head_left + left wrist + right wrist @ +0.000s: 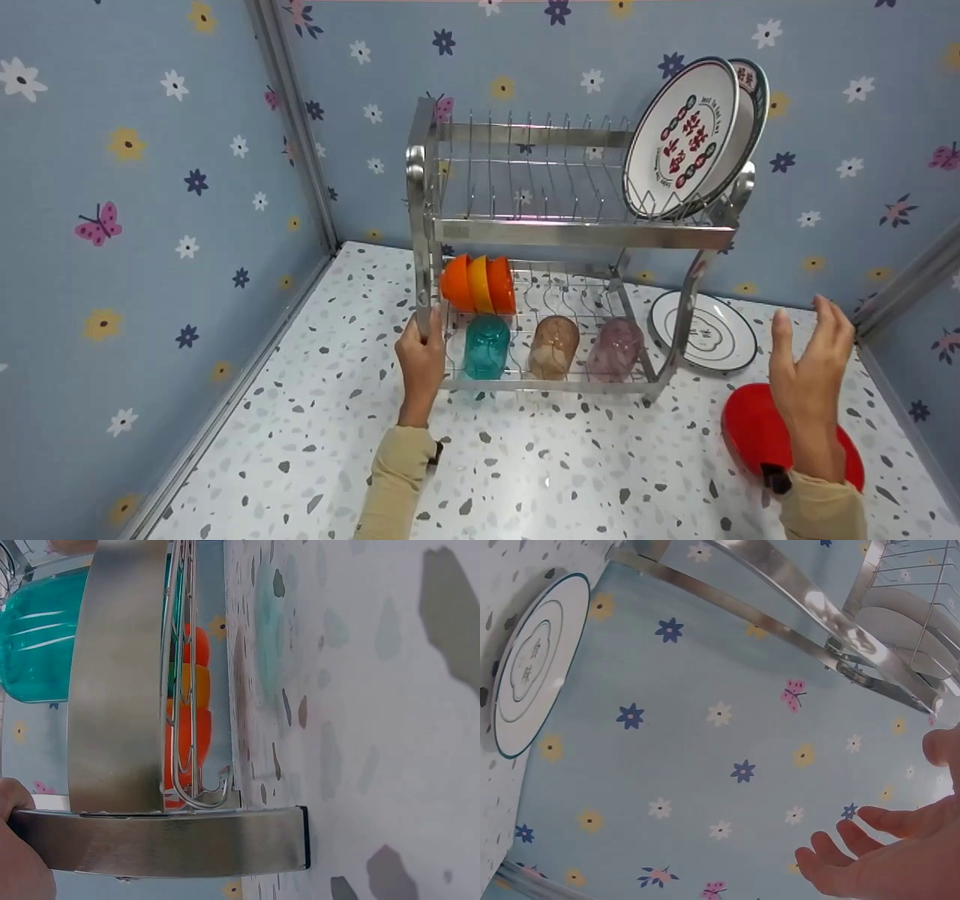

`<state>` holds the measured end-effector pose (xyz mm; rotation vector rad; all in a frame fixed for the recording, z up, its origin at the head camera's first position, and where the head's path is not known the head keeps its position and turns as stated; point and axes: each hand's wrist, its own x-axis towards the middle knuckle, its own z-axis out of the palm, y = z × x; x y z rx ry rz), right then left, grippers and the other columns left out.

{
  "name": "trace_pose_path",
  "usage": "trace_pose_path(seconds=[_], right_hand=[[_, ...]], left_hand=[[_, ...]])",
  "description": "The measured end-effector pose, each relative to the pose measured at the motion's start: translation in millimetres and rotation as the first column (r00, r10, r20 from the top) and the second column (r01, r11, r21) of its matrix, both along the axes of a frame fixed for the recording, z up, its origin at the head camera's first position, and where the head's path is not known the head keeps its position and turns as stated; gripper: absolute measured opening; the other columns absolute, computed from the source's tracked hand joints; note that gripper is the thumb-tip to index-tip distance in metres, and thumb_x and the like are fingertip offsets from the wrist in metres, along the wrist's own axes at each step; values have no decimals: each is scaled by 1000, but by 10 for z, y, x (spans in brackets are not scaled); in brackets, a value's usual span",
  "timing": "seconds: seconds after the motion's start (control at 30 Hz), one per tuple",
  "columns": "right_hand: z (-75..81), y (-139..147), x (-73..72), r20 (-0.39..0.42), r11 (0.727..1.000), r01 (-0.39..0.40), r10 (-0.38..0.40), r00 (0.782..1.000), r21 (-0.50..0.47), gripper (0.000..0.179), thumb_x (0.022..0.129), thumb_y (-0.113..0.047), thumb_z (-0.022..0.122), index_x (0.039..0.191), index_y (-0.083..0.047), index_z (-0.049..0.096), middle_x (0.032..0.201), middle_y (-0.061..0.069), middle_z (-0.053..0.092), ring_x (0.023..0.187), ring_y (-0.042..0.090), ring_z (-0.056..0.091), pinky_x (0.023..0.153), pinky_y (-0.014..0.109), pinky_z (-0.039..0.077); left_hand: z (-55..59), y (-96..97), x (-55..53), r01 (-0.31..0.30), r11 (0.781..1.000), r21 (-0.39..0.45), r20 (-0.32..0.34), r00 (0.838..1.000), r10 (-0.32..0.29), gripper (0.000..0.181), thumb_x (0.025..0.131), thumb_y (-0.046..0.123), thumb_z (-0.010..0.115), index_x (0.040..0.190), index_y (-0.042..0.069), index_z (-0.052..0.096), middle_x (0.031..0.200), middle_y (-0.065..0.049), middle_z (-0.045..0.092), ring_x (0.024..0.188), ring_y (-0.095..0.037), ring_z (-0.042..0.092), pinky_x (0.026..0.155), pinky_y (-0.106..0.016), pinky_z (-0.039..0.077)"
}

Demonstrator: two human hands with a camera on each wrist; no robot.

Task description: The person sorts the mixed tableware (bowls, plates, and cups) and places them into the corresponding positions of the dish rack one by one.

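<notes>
A two-tier metal dish rack (577,231) stands against the back wall. My left hand (421,358) grips its left front upright low down; in the left wrist view the thumb (13,799) lies against the metal. My right hand (812,375) is raised to the right of the rack, fingers spread, holding nothing. Two patterned plates (679,139) lean at the right end of the top tier. On the lower tier, orange and yellow bowls (478,285) sit on their sides at the left. In front of them stand a teal glass (487,347), an amber glass (554,346) and a pink glass (616,349).
A white plate with a dark rim (724,337) lies on the speckled table (525,465), right of the rack. Nearer, a red plate (754,424) lies partly under my right arm in the head view. Flowered walls (172,225) enclose the left, back and right.
</notes>
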<state>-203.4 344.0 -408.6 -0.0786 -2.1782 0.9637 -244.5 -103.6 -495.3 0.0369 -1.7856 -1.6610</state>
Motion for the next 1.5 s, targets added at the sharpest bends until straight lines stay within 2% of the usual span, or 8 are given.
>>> trace_pose_path(seconds=[0.17,0.37,0.7,0.93,1.1,1.2,1.43,1.5], right_hand=[[-148,167,53,130,998,63,-60,990,-20,61,108,-30,49,158,0,31,161,25,26,149,39,22,121,60,19],[-274,324,121,272,992,126,-115,955,-23,65,109,-36,44,160,-1,24,164,24,19,152,42,17,120,64,17],[-371,584,184,465,983,184,-151,872,-26,76,108,-47,36,164,-4,7,165,28,7,151,48,10,115,71,19],[-479,797,230,619,983,183,-142,772,-4,87,107,-57,29,161,1,-6,163,36,-5,148,57,2,110,79,18],[-603,923,280,652,989,146,-108,750,-3,86,107,-52,30,160,4,-7,160,40,-6,145,62,0,106,82,17],[-662,987,303,700,989,147,-110,706,7,89,107,-56,26,158,7,-10,157,43,-8,143,66,-1,107,81,15],[-771,1089,354,830,987,159,-93,550,5,97,103,-64,14,153,13,-18,151,50,-11,138,72,-1,109,80,16],[-815,1111,358,855,987,162,-87,512,3,98,103,-65,13,151,13,-21,149,51,-12,138,73,-1,109,80,14]], left_hand=[[-3,-6,11,-3,1000,-4,-6,1000,3,38,103,9,61,70,11,43,60,6,31,53,-10,28,51,-24,20],[-9,-12,6,-17,1000,-7,-18,1000,17,38,102,7,62,70,10,43,60,6,32,52,-9,29,51,-24,20],[6,-24,-16,-24,1000,-19,-29,999,23,39,102,7,63,70,12,42,60,5,32,53,-8,28,51,-23,20],[3,-18,-18,-27,999,-33,-47,999,25,38,101,2,63,70,8,42,60,4,32,52,-6,27,51,-23,20],[1,-18,-6,-26,999,-33,-40,999,25,37,100,-1,62,70,7,43,61,3,31,52,-7,28,50,-24,20],[0,-15,-2,-11,1000,-25,-26,1000,10,36,102,3,62,71,8,43,61,4,33,52,-7,29,50,-23,21],[-7,-23,7,10,1000,-18,-9,1000,-10,36,103,5,61,71,7,44,61,3,33,53,-9,30,50,-23,21],[-72,-39,-42,-1,1000,-26,-5,1000,1,37,103,6,61,71,7,43,60,2,33,53,-9,29,51,-23,21]])
